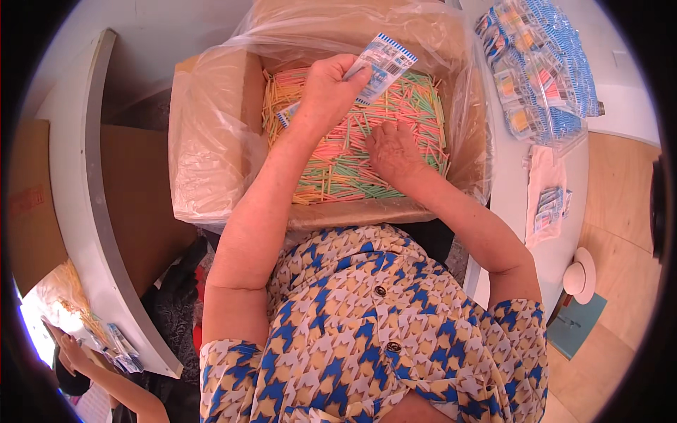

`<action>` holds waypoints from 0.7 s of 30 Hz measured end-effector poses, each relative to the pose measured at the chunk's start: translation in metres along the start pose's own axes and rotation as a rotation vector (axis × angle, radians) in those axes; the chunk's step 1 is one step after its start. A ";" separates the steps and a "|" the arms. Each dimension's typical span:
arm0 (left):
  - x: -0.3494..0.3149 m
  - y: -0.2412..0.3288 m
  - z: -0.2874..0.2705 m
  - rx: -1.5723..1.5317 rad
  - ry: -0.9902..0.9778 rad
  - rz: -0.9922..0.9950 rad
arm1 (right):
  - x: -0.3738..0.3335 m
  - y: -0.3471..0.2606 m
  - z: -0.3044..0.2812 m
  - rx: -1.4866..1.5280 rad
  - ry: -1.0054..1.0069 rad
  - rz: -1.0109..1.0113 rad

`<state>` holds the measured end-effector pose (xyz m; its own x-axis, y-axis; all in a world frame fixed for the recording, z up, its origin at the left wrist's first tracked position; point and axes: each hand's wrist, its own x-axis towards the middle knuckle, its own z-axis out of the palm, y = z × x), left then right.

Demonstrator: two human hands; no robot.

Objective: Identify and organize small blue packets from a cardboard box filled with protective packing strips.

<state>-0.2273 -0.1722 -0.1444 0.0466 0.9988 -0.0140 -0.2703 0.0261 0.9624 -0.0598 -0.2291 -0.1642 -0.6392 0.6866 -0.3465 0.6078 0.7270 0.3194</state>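
A cardboard box [211, 148] lined with a clear plastic bag sits in front of me, filled with thin pink, green and yellow sticks [338, 166]. My left hand [328, 88] is raised over the sticks and is shut on a small flat packet [381, 67] with a blue and white printed header. My right hand [391, 151] lies palm down on the sticks at the right side of the box, fingers curled into the pile. Whether it grips any sticks is hidden.
A pile of filled blue-topped packets [539, 70] lies on the white table [571, 176] at the right, with a few more packets [550, 208] nearer me. A white curved table edge [99, 211] runs at the left. Another person's hand [70, 352] works at the lower left.
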 end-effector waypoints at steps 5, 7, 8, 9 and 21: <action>0.002 -0.002 -0.002 0.064 0.013 0.012 | -0.003 0.013 -0.013 0.013 0.055 -0.043; 0.001 0.001 -0.004 0.040 0.056 0.024 | -0.008 0.024 -0.025 0.034 0.089 -0.046; 0.002 0.003 -0.005 0.019 0.091 0.032 | -0.011 0.029 -0.030 0.166 0.171 -0.002; 0.001 0.004 -0.006 0.014 0.085 0.039 | -0.013 0.034 -0.033 0.296 0.255 0.041; 0.002 0.013 -0.006 -0.035 0.184 0.008 | -0.001 0.058 -0.017 2.092 -0.480 0.389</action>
<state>-0.2362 -0.1699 -0.1338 -0.1312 0.9896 -0.0587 -0.3034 0.0163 0.9527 -0.0321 -0.1879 -0.1301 -0.4599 0.4620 -0.7583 0.3443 -0.6944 -0.6319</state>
